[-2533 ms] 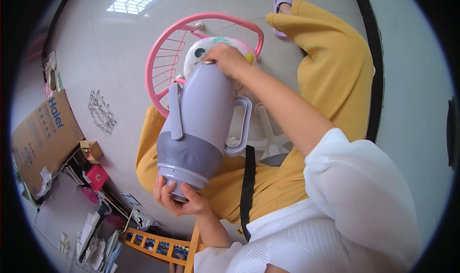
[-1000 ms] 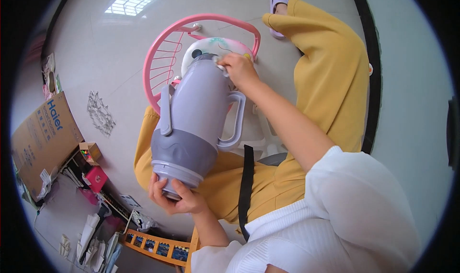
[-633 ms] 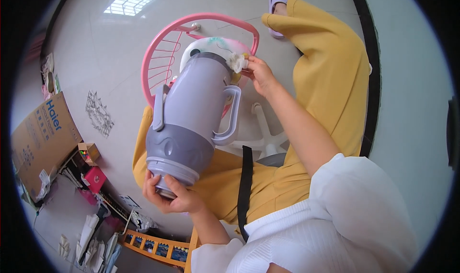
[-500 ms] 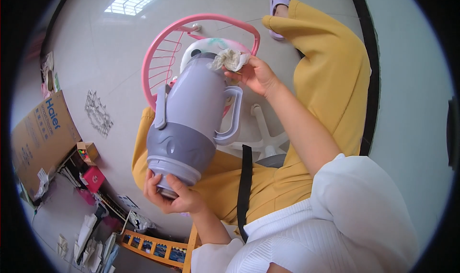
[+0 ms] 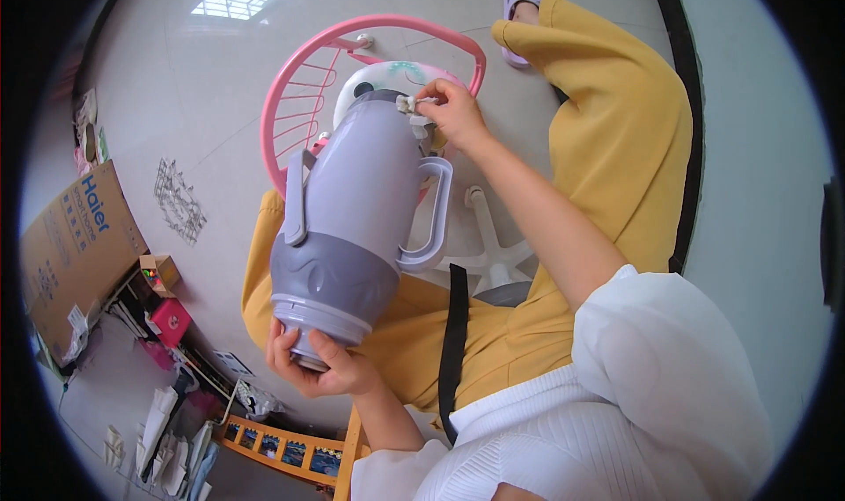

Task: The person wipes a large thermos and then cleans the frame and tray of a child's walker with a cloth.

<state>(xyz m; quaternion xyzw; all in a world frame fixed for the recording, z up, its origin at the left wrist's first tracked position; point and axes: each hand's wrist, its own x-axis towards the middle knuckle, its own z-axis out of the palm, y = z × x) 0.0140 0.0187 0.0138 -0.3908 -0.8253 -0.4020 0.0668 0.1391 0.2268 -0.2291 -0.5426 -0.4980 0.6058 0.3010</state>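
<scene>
A lavender vacuum jug [image 5: 365, 180] with a darker band lies tilted in front of me, its narrow, ringed neck toward me. My left hand [image 5: 321, 365] is closed around that neck, fingers beneath and thumb on the near side. At the jug's far, dark-edged end, my right hand [image 5: 453, 114] pinches a crumpled white tissue [image 5: 407, 104] against the side. The loop handle [image 5: 436, 219] sticks out to the right, and a grey lever-like part [image 5: 297, 197] stands on the left side.
Behind the jug stands a pink-rimmed wheeled child's seat or walker [image 5: 280, 87]. A white star-shaped chair base [image 5: 493, 259] is on the floor beyond my lap. To the left are a cardboard box [image 5: 79, 246], a pink box [image 5: 170, 322] and an orange wooden frame [image 5: 282, 453].
My right hand has turned and closed tighter on the tissue, which now looks smaller and bunched at the jug's far edge. The left hand keeps its hold on the neck.
</scene>
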